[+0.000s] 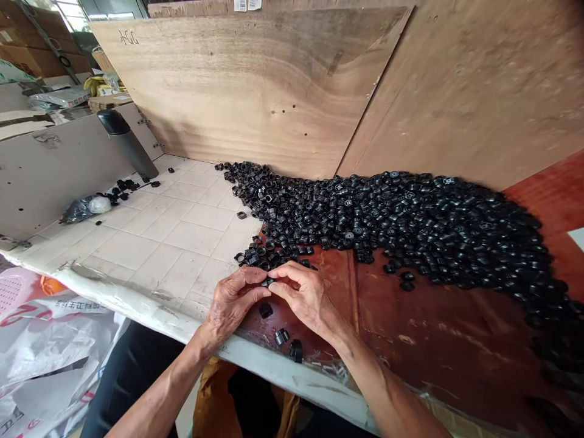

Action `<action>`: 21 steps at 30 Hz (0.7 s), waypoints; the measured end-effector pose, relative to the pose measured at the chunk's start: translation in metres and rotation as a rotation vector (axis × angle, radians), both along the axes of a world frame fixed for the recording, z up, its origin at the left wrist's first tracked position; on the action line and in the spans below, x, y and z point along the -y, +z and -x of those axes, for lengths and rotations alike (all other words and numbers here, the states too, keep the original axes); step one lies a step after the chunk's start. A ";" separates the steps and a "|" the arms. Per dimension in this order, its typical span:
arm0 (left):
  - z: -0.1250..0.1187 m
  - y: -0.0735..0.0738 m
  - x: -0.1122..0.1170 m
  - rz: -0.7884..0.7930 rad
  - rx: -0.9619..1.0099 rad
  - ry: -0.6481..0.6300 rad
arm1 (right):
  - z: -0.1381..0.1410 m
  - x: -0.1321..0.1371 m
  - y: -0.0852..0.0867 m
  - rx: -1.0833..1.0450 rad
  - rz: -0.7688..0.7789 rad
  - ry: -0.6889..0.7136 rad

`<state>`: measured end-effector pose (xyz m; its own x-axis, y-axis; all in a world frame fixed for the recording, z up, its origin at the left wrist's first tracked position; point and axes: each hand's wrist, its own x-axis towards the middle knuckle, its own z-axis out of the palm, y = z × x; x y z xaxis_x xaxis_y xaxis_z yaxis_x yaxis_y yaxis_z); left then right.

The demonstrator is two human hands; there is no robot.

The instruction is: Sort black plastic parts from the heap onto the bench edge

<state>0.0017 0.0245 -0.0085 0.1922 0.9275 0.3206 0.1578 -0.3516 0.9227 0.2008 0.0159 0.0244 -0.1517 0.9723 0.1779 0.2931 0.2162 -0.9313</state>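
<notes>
A long heap of small black plastic ring parts (401, 219) lies across the table against the plywood back. My left hand (232, 301) and my right hand (303, 295) meet near the table's front edge, fingertips pinched together on one small black part (267, 282). A few loose black parts (283, 336) lie on the table just below my hands, near the edge. A smaller cluster of the parts (260, 255) sits directly beyond my fingers.
Plywood boards (255, 85) wall the back and right. A black cylinder (128, 143) leans at the back left, with a small plastic bag (84, 208) and stray parts nearby. White sacks (50, 347) and a pink basket (13, 289) lie below the table's left edge.
</notes>
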 end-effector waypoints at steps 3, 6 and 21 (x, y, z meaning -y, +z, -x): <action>-0.001 0.000 -0.001 -0.078 0.000 -0.014 | 0.002 0.001 -0.005 -0.017 0.034 -0.016; -0.001 0.002 0.000 -0.058 0.027 0.002 | 0.005 0.001 -0.009 -0.109 0.122 -0.026; -0.001 0.015 0.002 0.458 0.246 -0.042 | 0.004 0.001 -0.008 -0.036 -0.259 0.015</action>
